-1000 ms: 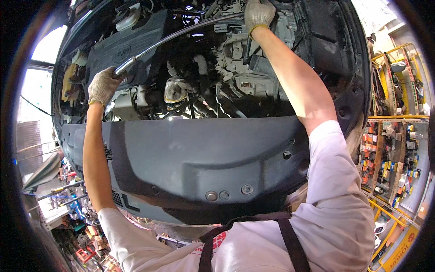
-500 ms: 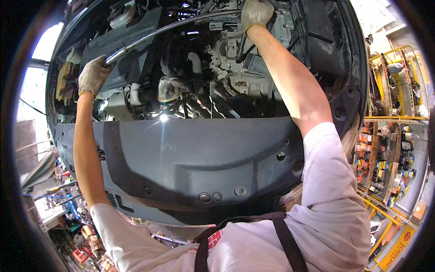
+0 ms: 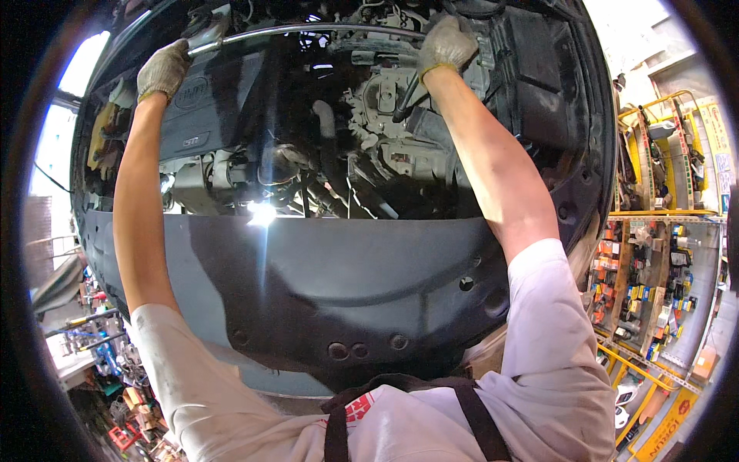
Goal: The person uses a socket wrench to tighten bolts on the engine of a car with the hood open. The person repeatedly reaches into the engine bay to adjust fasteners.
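Observation:
A long shiny metal bar (image 3: 319, 28), resembling a breaker bar or torque wrench, spans the far part of an open engine bay. My left hand (image 3: 164, 68), in a knitted work glove, is closed around its left end, above the dark plastic engine cover (image 3: 204, 108). In a matching glove, my right hand (image 3: 448, 45) is closed at the bar's right end; its fingertips and whatever the bar joins there are hidden. Just below that hand a short dark bent piece (image 3: 406, 104) shows, beside the grey metal casing (image 3: 382, 94). Both arms are stretched far forward.
A wide dark plastic front panel (image 3: 339, 266) lies between my body and the engine bay. A bright light (image 3: 262, 213) glares at its far edge. Yellow-framed shelves (image 3: 654, 212) with small boxes stand on the right. Tools and parts (image 3: 115, 362) clutter the lower left.
My left hand has swung away from me with its end of the bar, which now lies almost level across the view. The right hand stays at the other end, slightly lower in view.

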A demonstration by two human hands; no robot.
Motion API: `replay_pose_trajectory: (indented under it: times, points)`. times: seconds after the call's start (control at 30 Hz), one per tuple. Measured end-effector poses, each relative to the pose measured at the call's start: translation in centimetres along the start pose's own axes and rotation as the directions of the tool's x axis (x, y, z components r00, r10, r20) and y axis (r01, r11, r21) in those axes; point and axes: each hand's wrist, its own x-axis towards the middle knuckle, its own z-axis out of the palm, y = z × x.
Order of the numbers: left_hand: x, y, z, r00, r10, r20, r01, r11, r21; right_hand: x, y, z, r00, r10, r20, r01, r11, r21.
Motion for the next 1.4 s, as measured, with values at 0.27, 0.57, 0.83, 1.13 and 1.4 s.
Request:
replay_pose_trajectory:
  times: [0.27,0.57,0.83,1.13,1.4]
  points:
    - [-3.4,1.2,1.8,0.996,-0.080,-0.027,0.081,0.996,0.041,-1.0,-2.5,-0.9,0.990,0.004,0.139,0.006,0.997,-0.073]
    - [-6.1,1.5,2.7,0.974,-0.226,0.017,0.223,0.967,0.122,-2.4,-2.5,-0.2,0.966,-0.040,0.257,0.046,0.999,-0.016]
    - [-7.5,0.2,4.5,0.973,-0.232,0.017,0.231,0.971,0.063,-4.0,-3.1,0.6,0.968,-0.022,0.251,0.038,0.997,-0.060]
    - [-9.4,0.2,5.7,0.957,-0.289,0.015,0.289,0.957,-0.003,-4.5,-4.1,0.2,0.945,-0.062,0.322,0.096,0.991,-0.091]
    - [-8.9,1.2,6.5,0.966,-0.255,-0.041,0.255,0.967,0.000,-1.6,-1.8,0.1,0.829,-0.399,0.393,0.445,0.895,-0.030]
